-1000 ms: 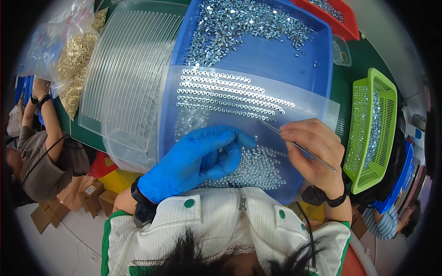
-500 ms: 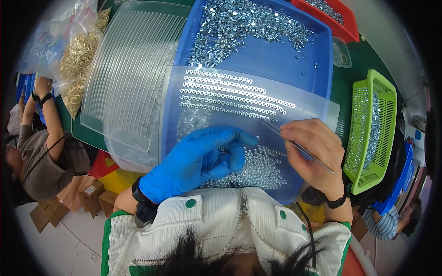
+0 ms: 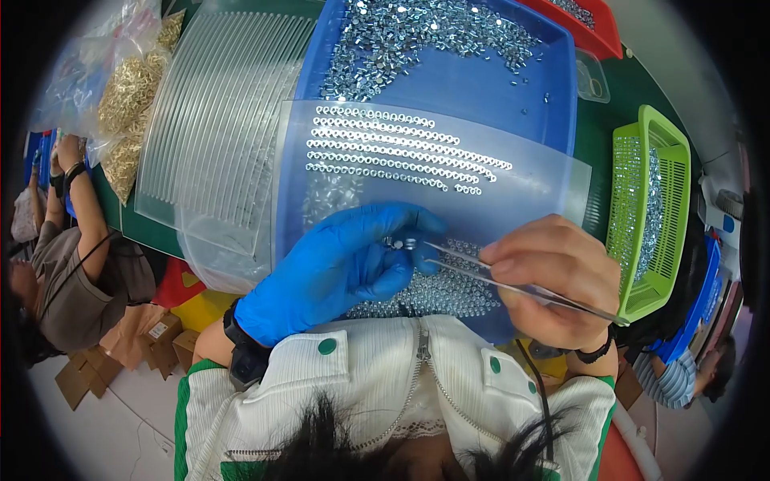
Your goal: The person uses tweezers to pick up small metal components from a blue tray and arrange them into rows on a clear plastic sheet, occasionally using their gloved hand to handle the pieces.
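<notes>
My left hand [image 3: 329, 260], in a blue glove, is curled with a few small shiny metal pieces [image 3: 410, 244] held at its fingers. My bare right hand [image 3: 561, 276] grips metal tweezers [image 3: 467, 273], whose tips are spread apart just beside the left fingertips. Whether the tips touch a piece I cannot tell. Beyond both hands, a translucent sheet [image 3: 529, 184] bears several rows of small silvery rings [image 3: 393, 138]. Below the hands lies a loose heap of similar glinting pieces [image 3: 453, 295], partly covered by the glove.
Under the sheet, a blue tray [image 3: 481, 92] holds scattered metal pieces [image 3: 377, 60]. A green basket [image 3: 680, 168] stands at right, a red tray [image 3: 589, 38] far right. Left are a ribbed clear panel [image 3: 216, 112] and bagged golden parts [image 3: 127, 96]. Another person's arm [image 3: 87, 196] shows farther left.
My right hand has come back from the end of the lowest ring row toward my left hand. The tweezers' tips, close together before, are now spread. The whole view has shifted slightly.
</notes>
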Tool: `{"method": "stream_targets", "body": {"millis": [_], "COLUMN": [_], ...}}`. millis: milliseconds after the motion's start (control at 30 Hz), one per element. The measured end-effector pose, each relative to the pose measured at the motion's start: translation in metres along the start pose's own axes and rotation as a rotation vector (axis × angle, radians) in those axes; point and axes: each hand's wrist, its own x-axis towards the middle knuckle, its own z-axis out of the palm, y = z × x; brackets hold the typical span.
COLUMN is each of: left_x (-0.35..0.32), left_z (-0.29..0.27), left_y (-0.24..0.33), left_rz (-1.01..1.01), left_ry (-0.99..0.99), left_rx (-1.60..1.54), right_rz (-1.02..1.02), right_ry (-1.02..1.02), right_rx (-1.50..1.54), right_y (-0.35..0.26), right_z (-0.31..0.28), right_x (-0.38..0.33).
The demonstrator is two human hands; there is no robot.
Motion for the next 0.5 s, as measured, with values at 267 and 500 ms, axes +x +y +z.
{"method": "stream_targets", "body": {"millis": [267, 500], "left_x": [-0.006, -0.009], "left_z": [-0.033, -0.051], "left_y": [-0.002, 0.013], "left_rz": [0.181, 0.337], "left_ry": [-0.037, -0.229], "left_rx": [-0.059, -0.227], "right_rz": [0.373, 0.291], "right_ry": [0.022, 0.000], "right_rx": [-0.572, -0.580], "right_y": [0.002, 0.021], "right_z": [-0.035, -0.016], "right_x": [-0.032, -0.049]}}
